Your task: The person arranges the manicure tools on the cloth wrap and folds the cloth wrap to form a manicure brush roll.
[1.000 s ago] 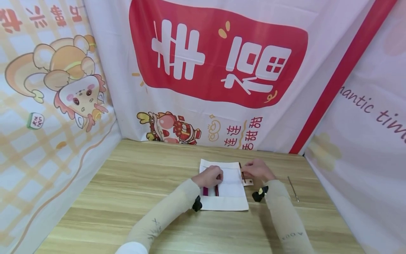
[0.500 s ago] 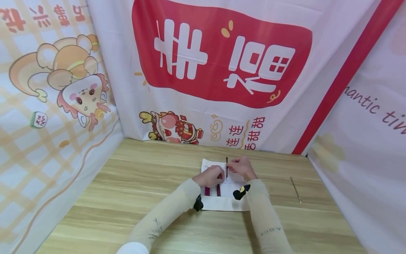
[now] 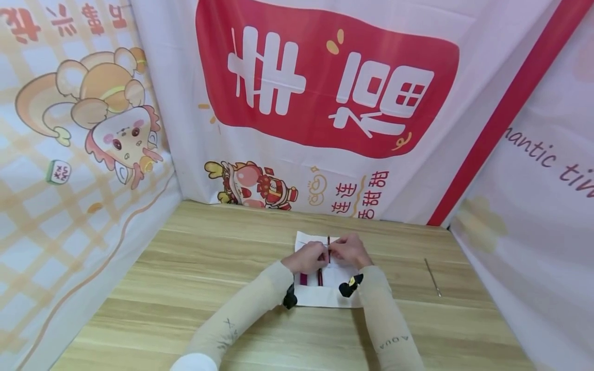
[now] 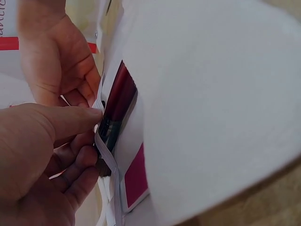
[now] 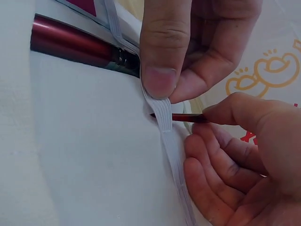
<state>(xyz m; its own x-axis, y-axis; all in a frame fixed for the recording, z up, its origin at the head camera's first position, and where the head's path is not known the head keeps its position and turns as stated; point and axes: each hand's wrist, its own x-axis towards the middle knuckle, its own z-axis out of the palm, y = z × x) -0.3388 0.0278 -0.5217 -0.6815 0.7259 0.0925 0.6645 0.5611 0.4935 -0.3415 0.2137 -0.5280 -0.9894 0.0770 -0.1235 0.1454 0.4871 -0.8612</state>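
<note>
A white cloth brush roll (image 3: 329, 297) lies unfolded on the table. My left hand (image 3: 308, 257) pinches its white elastic band (image 5: 163, 115) between thumb and fingers, lifting it off the cloth. My right hand (image 3: 350, 251) pinches a thin dark-red brush (image 5: 186, 117); its pointed handle end passes under the lifted band in the right wrist view. The brush's other end is hidden in that view by my fingers. Next to my left thumb, a thicker makeup brush (image 5: 70, 42) with a glossy red handle sits under the band. A magenta flat piece (image 4: 136, 181) lies beside it, partly under the cloth flap.
A thin silver metal stick (image 3: 433, 278) lies on the wooden table (image 3: 223, 242) to the right of the roll. Printed white cloth hangings (image 3: 325, 77) enclose the table at the back and both sides.
My right hand has brought the thin brush from the roll's right edge leftward to the band beside my left hand, then lowered its tip under it. My left hand has stayed put.
</note>
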